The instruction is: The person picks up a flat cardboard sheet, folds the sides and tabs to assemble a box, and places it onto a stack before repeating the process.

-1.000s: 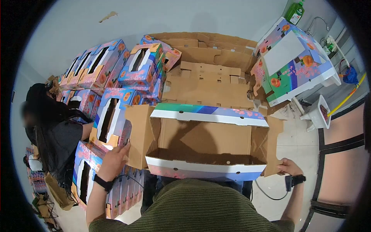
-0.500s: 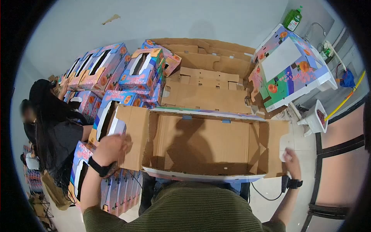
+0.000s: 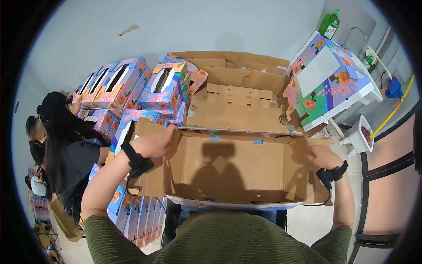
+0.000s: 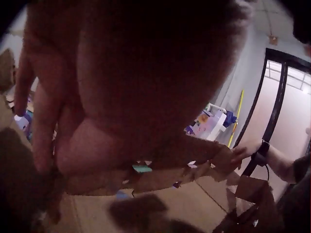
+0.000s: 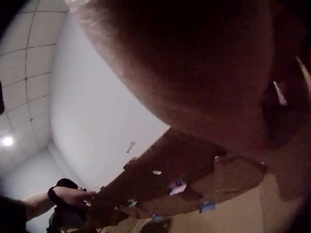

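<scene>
An open-topped cardboard box [image 3: 263,163], bare brown inside, lies in front of my torso, its end flaps spread outward. At its far left corner my left hand [image 3: 154,143] grips the cardboard. The left flap [image 3: 151,176] lies under my left forearm. My right hand [image 3: 323,156] holds the far right corner, fingers bent over the edge, above the right flap [image 3: 317,191]. In the left wrist view the left palm and fingers [image 4: 43,141] loom dark over the box wall. The right wrist view is mostly filled by the right hand [image 5: 194,73].
Printed fruit boxes [image 3: 162,90] with slotted tops are stacked at left, beside a person in dark clothes [image 3: 66,132]. Behind the box lie flattened cardboard sheets [image 3: 237,116]. A printed carton [image 3: 334,81] and a green bottle [image 3: 329,25] stand at right, near a white basin [image 3: 358,136].
Both hands have left the outer flap ends and moved forward to the box's far corners. The box has tilted so more of its inside faces me.
</scene>
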`<act>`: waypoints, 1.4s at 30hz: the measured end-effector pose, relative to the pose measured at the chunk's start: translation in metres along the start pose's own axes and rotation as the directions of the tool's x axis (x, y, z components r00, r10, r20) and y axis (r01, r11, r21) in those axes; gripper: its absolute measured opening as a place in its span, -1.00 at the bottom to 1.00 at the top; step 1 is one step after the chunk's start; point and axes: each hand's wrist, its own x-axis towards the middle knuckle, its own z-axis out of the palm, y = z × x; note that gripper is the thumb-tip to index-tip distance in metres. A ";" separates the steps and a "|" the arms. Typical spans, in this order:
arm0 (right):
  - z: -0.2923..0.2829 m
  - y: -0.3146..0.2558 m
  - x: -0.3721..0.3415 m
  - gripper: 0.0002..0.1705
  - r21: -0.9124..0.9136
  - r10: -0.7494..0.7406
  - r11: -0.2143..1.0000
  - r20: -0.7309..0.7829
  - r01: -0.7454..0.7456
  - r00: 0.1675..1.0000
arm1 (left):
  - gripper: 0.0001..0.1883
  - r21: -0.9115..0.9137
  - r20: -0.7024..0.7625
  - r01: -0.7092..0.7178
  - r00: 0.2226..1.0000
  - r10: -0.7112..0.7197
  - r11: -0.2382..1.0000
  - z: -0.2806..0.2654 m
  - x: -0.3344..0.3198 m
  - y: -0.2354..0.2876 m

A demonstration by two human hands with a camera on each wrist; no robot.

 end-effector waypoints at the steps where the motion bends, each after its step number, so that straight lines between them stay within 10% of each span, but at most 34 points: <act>1: -0.002 0.009 0.002 -0.53 0.026 -0.050 0.998 -0.045 0.052 0.998 | -0.27 0.051 -0.010 -0.030 0.999 0.031 0.998 -0.012 0.000 0.002; 5: -0.039 0.021 0.013 -0.63 0.142 0.102 0.985 -0.030 -0.097 0.994 | -0.61 0.045 -0.001 -0.047 0.999 0.047 0.998 -0.042 0.014 -0.007; 13: -0.048 0.071 0.110 -0.69 0.283 0.217 0.932 0.068 -0.227 0.974 | -0.57 0.165 -0.052 0.152 0.988 -0.145 0.975 -0.068 0.070 0.015; 16: -0.028 0.093 0.141 -0.67 0.159 0.062 0.987 -0.152 -0.038 0.986 | -0.66 0.238 -0.091 0.204 0.978 -0.188 0.950 -0.051 0.093 -0.003; 21: 0.001 0.074 0.161 -0.16 -0.131 0.147 0.964 -0.466 -0.232 0.872 | -0.63 0.475 -0.195 0.436 0.899 -0.392 0.764 -0.020 0.148 -0.008; 26: 0.024 0.059 0.142 -0.07 -0.427 -0.152 0.881 -0.663 -0.203 0.733 | -0.38 0.791 -0.255 0.284 0.958 -0.131 0.542 0.033 0.166 -0.015; 29: 0.040 0.057 0.131 -0.21 -0.468 -0.104 0.879 -0.367 -0.087 0.924 | -0.46 0.607 -0.054 0.235 0.965 -0.256 0.759 0.065 0.176 -0.046; 32: 0.038 0.071 0.143 -0.24 -0.113 0.109 0.988 0.064 -0.102 0.992 | -0.57 0.308 0.075 0.304 0.937 -0.342 0.901 0.066 0.182 -0.071; 35: 0.017 0.047 0.126 -0.17 0.193 0.105 0.977 -0.043 -0.094 0.994 | -0.71 0.075 0.049 0.218 0.974 -0.222 0.973 0.010 0.130 -0.044; 38: 0.003 0.025 0.104 -0.22 0.410 0.059 0.911 -0.001 -0.054 0.998 | -0.74 0.116 -0.457 -0.086 0.880 0.130 0.990 0.000 0.108 -0.030; 39: 0.011 0.023 0.099 -0.30 0.341 -0.095 0.929 -0.163 0.146 0.982 | -0.76 0.139 -0.433 -0.220 0.864 0.259 0.966 -0.002 0.101 -0.023; 42: -0.003 -0.001 0.089 -0.40 -0.061 0.058 0.997 0.081 -0.053 0.995 | -0.82 0.155 -0.376 -0.492 0.773 0.512 0.857 0.005 0.083 -0.004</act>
